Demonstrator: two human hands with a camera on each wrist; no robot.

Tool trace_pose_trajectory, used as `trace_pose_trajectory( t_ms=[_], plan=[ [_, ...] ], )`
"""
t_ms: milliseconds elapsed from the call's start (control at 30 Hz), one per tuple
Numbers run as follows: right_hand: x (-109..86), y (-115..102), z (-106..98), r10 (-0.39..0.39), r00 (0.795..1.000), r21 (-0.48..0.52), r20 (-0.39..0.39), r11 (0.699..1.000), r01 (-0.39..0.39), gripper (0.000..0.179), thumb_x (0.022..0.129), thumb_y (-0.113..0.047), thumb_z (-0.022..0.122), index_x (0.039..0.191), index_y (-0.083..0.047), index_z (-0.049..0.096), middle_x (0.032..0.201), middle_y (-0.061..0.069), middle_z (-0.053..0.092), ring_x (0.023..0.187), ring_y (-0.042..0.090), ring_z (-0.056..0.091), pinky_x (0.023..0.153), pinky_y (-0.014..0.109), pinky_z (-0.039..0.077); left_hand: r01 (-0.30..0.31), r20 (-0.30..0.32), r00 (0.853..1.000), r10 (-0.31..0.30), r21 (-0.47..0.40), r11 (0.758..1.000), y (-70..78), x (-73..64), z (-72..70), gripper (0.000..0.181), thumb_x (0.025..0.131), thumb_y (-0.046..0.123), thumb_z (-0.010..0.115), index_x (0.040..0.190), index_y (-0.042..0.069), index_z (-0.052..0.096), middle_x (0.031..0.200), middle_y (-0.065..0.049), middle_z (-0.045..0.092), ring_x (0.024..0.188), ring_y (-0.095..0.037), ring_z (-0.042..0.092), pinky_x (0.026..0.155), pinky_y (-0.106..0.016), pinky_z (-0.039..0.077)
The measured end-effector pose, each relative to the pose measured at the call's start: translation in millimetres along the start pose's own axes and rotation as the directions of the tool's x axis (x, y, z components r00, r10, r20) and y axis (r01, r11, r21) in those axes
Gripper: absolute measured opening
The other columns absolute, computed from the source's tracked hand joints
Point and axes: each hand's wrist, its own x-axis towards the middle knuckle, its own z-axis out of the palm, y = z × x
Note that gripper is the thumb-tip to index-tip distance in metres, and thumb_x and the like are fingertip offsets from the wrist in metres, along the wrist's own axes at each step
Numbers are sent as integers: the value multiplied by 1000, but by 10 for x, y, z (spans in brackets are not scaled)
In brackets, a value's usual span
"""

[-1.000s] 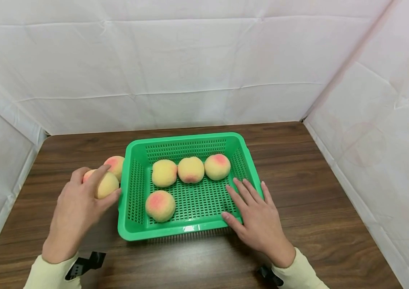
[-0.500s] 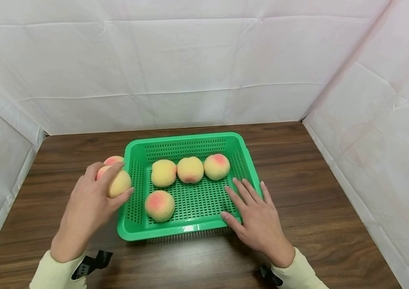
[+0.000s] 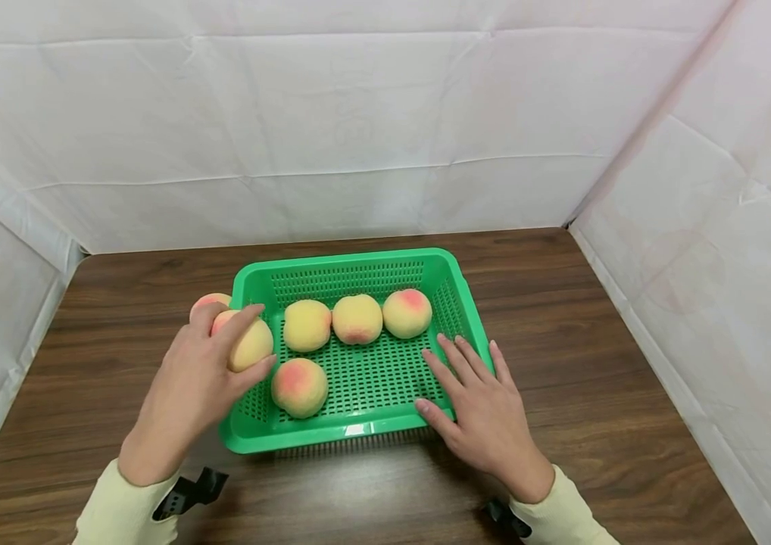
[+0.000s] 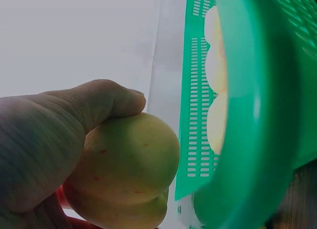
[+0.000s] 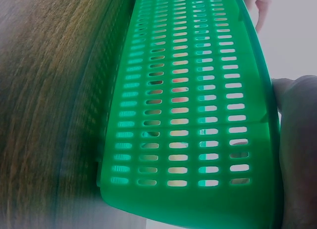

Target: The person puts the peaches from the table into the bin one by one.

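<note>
My left hand (image 3: 195,371) grips a yellow peach with a pink blush (image 3: 252,347) at the left rim of a green slotted basket (image 3: 351,431). In the left wrist view the thumb lies along the held peach (image 4: 131,160), beside the basket wall. Three peaches stand in a row inside: a left one (image 3: 307,325), a middle one (image 3: 357,319) and a right one (image 3: 407,312). Another peach (image 3: 300,387) sits nearer the front left corner. My right hand (image 3: 484,405) rests with spread, straight fingers over the basket's front right rim.
Outside the basket's left rim, partly hidden by my left hand, is one more peach (image 3: 210,301). The basket stands on a dark wood-grain table (image 3: 604,363). White sheeting (image 3: 358,136) walls in the back and both sides.
My left hand has carried its peach rightward, from beside the basket to over its left rim. The right hand and the peaches in the basket have stayed put.
</note>
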Motion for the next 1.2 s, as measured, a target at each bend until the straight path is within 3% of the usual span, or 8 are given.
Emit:
trace_pose_trajectory(
  t_ms=[167, 367, 500, 667, 833, 1033, 1200],
  plan=[
    [7, 0, 5, 0, 1000, 3, -2, 1000, 0, 65, 103, -62, 47, 155, -23, 51, 165, 6, 44, 155, 31, 40, 126, 64, 18, 12, 70, 998, -11, -11, 1000, 48, 43, 1, 57, 84, 25, 81, 138, 16, 65, 122, -25, 59, 92, -39, 62, 75, -53, 52],
    [10, -3, 3, 4, 1000, 4, 3, 1000, -4, 66, 103, -62, 47, 155, -22, 51, 166, 5, 43, 155, 31, 40, 127, 63, 17, -10, 131, 991, 10, -3, 1000, 85, 103, 16, 57, 86, 27, 79, 139, 16, 64, 119, -20, 60, 87, -29, 60, 69, -43, 50],
    [10, -5, 2, 2, 1000, 2, 3, 1000, -2, 66, 103, -62, 47, 155, -22, 51, 166, 6, 44, 155, 31, 40, 127, 63, 18, -53, 133, 990, 53, -6, 999, 109, 147, 42, 55, 85, 26, 79, 138, 15, 65, 113, -16, 60, 79, -23, 54, 62, -33, 43],
    [4, -4, 3, 4, 1000, 3, 3, 1000, -4, 66, 103, -63, 47, 155, -22, 51, 166, 6, 43, 155, 31, 40, 127, 63, 18, -125, 87, 988, 126, -13, 992, 136, 200, 102, 53, 83, 24, 79, 134, 14, 67, 106, -15, 59, 76, -21, 52, 58, -29, 40],
    [4, -4, 7, 2, 1000, 0, 1, 1000, -2, 66, 103, -63, 46, 155, -22, 51, 166, 6, 43, 155, 31, 40, 126, 64, 18, -172, 77, 982, 173, -16, 985, 161, 239, 147, 54, 82, 22, 81, 134, 13, 68, 104, -15, 60, 79, -22, 53, 62, -32, 43],
    [-3, 0, 8, 2, 1000, 2, -1, 1000, -2, 67, 103, -64, 45, 155, -22, 51, 165, 6, 44, 155, 31, 40, 126, 64, 18, -195, 123, 973, 196, -16, 981, 196, 296, 170, 56, 84, 27, 83, 136, 14, 66, 112, -16, 61, 83, -29, 58, 74, -43, 50],
    [-8, 1, 6, 6, 1000, 2, 6, 1000, -6, 67, 103, -64, 46, 155, -23, 51, 166, 5, 42, 155, 31, 40, 127, 64, 17, -215, 162, 963, 216, -27, 976, 227, 358, 182, 57, 84, 30, 85, 135, 15, 66, 110, -14, 60, 80, -28, 57, 76, -43, 50]
  ],
)
